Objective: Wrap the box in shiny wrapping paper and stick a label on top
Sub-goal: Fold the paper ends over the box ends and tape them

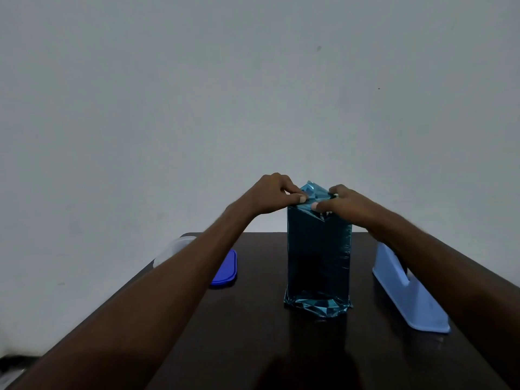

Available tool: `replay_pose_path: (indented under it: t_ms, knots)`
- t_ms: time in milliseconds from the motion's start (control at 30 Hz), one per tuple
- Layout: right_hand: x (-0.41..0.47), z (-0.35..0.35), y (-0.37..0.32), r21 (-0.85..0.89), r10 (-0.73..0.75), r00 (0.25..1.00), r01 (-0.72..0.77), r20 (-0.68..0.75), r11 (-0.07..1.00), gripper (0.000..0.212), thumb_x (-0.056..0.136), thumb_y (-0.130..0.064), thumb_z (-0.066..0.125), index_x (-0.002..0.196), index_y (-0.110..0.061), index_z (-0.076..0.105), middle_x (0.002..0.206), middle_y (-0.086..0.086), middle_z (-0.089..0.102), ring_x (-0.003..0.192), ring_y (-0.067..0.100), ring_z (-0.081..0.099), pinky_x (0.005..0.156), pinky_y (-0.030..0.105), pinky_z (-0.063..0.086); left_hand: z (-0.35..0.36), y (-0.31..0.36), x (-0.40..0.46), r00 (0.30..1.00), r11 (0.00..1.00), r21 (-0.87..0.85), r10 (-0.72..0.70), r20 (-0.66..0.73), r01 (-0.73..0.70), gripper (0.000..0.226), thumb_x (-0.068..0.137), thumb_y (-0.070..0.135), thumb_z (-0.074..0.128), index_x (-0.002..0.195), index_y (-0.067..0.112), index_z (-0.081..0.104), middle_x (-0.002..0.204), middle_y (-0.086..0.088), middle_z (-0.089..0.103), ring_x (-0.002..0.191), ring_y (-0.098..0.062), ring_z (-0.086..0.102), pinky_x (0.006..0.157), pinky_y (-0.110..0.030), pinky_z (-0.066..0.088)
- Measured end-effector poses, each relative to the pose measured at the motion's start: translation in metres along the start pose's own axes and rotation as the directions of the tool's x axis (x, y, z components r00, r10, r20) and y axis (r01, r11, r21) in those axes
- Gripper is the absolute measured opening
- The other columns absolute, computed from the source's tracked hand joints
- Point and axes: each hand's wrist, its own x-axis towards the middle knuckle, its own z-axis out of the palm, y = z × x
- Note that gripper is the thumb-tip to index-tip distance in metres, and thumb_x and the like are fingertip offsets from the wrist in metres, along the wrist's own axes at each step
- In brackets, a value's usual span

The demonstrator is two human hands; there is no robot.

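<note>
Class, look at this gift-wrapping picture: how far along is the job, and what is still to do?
Done: the shiny wrapping paper already covers the sides of the upright box, and its lower end is crumpled against the table. In hand: the left hand and right hand each have a grip on the loose paper at the top, folding it. Left: closing that top end and sticking on a label; none is visible.
</note>
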Motion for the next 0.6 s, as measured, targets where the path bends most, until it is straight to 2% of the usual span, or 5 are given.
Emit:
replay_pose_path:
  t_ms: [100, 200, 300, 433, 600]
  knots:
    - [-0.0013, -0.0012, 0.0037, -0.008, -0.037, 0.999, 0.037, -0.02, 0.999, 0.066, 0.09, -0.033, 0.065, 0.143, -0.011, 0.032, 0.118, 0.006, 0.045, 0.1, 0.02, 0.05, 0.066, 0.027, 0.04, 0.0004, -0.0003, 0.0017, 1.0, 1.0, -0.009, -0.004, 0.011, 0.004, 0.025, 0.09, 0.04, 0.065, 0.11, 0.028, 0.075, 0.106, 0.002, 0.066, 0.099, -0.013, 0.059, 0.084, -0.031, 0.046]
    - [-0.0016, -0.0017, 0.0037, -0.014, -0.046, 0.999, 0.046, -0.011, 0.999, 0.071, 0.089, -0.034, 0.067, 0.145, -0.011, 0.029, 0.121, 0.005, 0.044, 0.104, 0.021, 0.05, 0.076, 0.032, 0.04, 0.002, -0.0002, 0.0029, 1.0, 0.999, -0.021, -0.024, 0.006, 0.024, 0.025, 0.091, 0.041, 0.064, 0.108, 0.027, 0.076, 0.106, 0.003, 0.066, 0.1, -0.013, 0.059, 0.087, -0.033, 0.048]
    - [-0.0011, -0.0009, 0.0048, -0.031, -0.06, 0.998, 0.059, -0.024, 0.998, 0.073, 0.087, -0.035, 0.068, 0.144, -0.012, 0.03, 0.122, 0.005, 0.045, 0.106, 0.022, 0.051, 0.078, 0.033, 0.04, 0.0033, 0.001, 0.0019, 0.999, 0.998, -0.054, -0.044, -0.01, 0.044, 0.025, 0.091, 0.042, 0.063, 0.104, 0.026, 0.077, 0.104, 0.004, 0.066, 0.099, -0.012, 0.06, 0.089, -0.036, 0.05]
    - [0.0, -0.0001, 0.0057, -0.05, -0.084, 0.996, 0.082, -0.038, 0.995, 0.072, 0.084, -0.035, 0.07, 0.142, -0.011, 0.033, 0.126, 0.008, 0.047, 0.108, 0.023, 0.053, 0.08, 0.034, 0.043, 0.0053, 0.0038, -0.0008, 0.999, 0.998, -0.052, -0.038, 0.01, 0.038, 0.027, 0.092, 0.043, 0.062, 0.109, 0.026, 0.076, 0.106, 0.002, 0.063, 0.099, -0.013, 0.058, 0.086, -0.03, 0.045]
    - [0.0024, -0.0001, 0.0072, -0.055, -0.102, 0.994, 0.1, -0.027, 0.993, 0.067, 0.085, -0.035, 0.067, 0.14, -0.013, 0.035, 0.127, 0.009, 0.048, 0.106, 0.023, 0.053, 0.074, 0.032, 0.042, 0.0016, 0.0057, -0.0003, 0.996, 0.998, -0.029, -0.058, 0.073, 0.06, 0.031, 0.093, 0.048, 0.059, 0.11, 0.027, 0.075, 0.109, 0.001, 0.061, 0.102, -0.013, 0.057, 0.088, -0.03, 0.044]
